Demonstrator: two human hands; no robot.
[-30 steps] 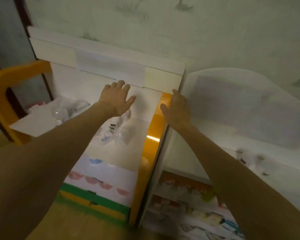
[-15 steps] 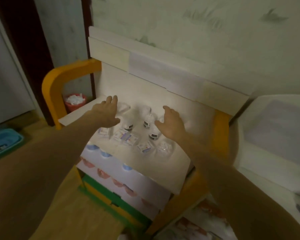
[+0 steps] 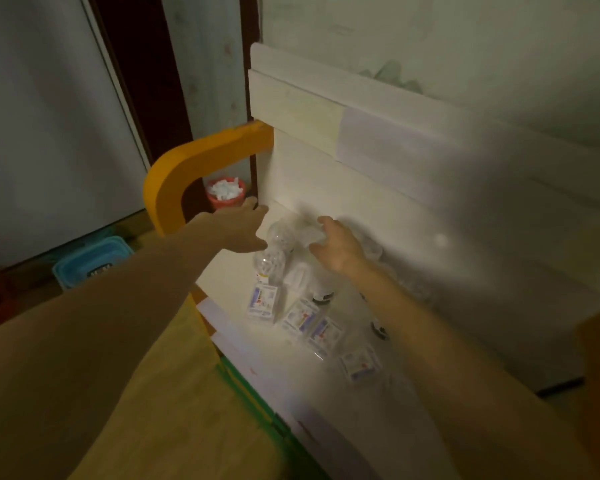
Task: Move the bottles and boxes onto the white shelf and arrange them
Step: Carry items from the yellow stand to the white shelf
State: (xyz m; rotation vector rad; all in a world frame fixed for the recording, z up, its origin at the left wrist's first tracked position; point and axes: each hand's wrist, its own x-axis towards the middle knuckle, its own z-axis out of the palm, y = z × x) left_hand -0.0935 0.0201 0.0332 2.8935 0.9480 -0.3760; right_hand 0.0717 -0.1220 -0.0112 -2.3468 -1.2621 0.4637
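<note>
I see a grey wall (image 3: 49, 109) on the left and pale patterned wallpaper (image 3: 465, 39) behind the unit. Wood floor (image 3: 174, 393) runs below. White shelf (image 3: 236, 271) sits inside an orange frame (image 3: 174, 181) with a tall white back panel (image 3: 378, 188); green and white edges of lower tiers show under it. Blue bin (image 3: 90, 261) on the floor at left, red bucket (image 3: 226, 192) with white scraps behind the frame.

Both my forearms reach in over the shelf and cover part of it. Left hand (image 3: 239, 230): grip spread, fingers straight, thumb near a clear bottle (image 3: 280, 237), contact unclear. Right hand (image 3: 336, 245): grip loosely curled over the blurred bottles at the back; I cannot tell whether it holds anything.

Task things already lie on the shelf: a second clear bottle (image 3: 269, 266) just in front of the first, a white bottle (image 3: 297, 278) beside it, small boxes (image 3: 262, 301) in a loose row along the front, one box (image 3: 359, 365) farthest right. A dark bottle cap (image 3: 379, 330) pokes out beside my right forearm. Right side is heavily blurred.
</note>
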